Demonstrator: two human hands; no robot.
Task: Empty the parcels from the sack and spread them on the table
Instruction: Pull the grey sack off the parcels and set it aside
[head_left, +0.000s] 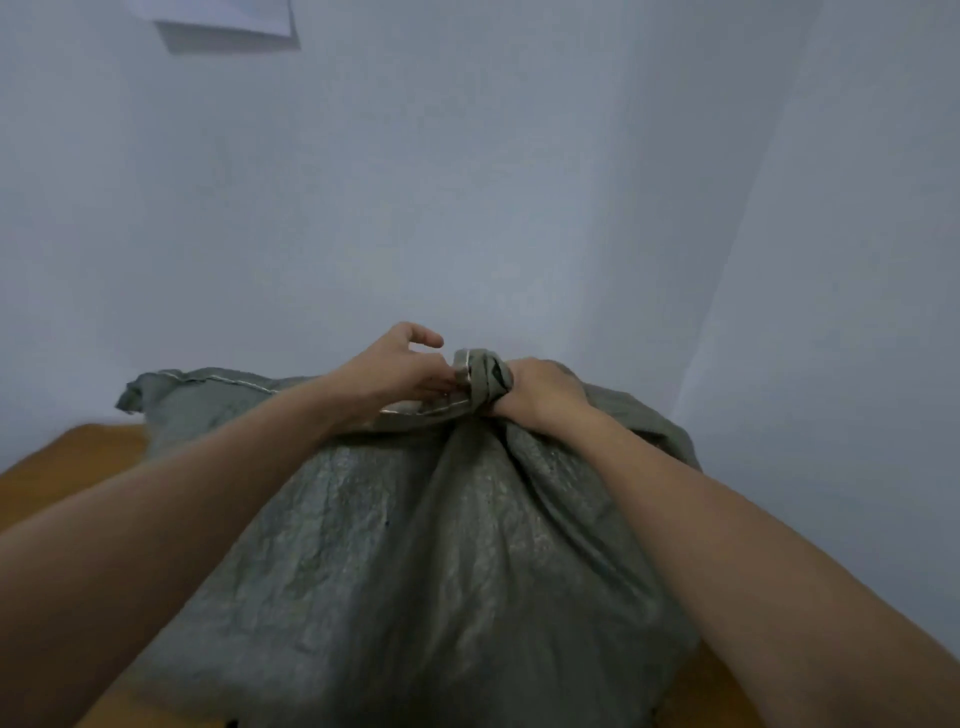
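Observation:
A large grey-green woven sack (415, 545) lies bulging on the wooden table (67, 467), its mouth tied in a knot (480, 376) at the far end. My right hand (540, 395) grips the bunched neck of the sack just right of the knot. At the knot's left side my left hand (400, 371) pinches the fabric, with its index finger lifted. A loose hemmed flap of the sack (176, 389) spreads out to the far left. No parcels are visible; the sack hides its contents.
A pale blue-white wall (467, 182) rises right behind the table, with a corner to the right. A white box-like fixture (228, 26) hangs high on the wall at the upper left. Bare table shows at the left and at the lower right (691, 701).

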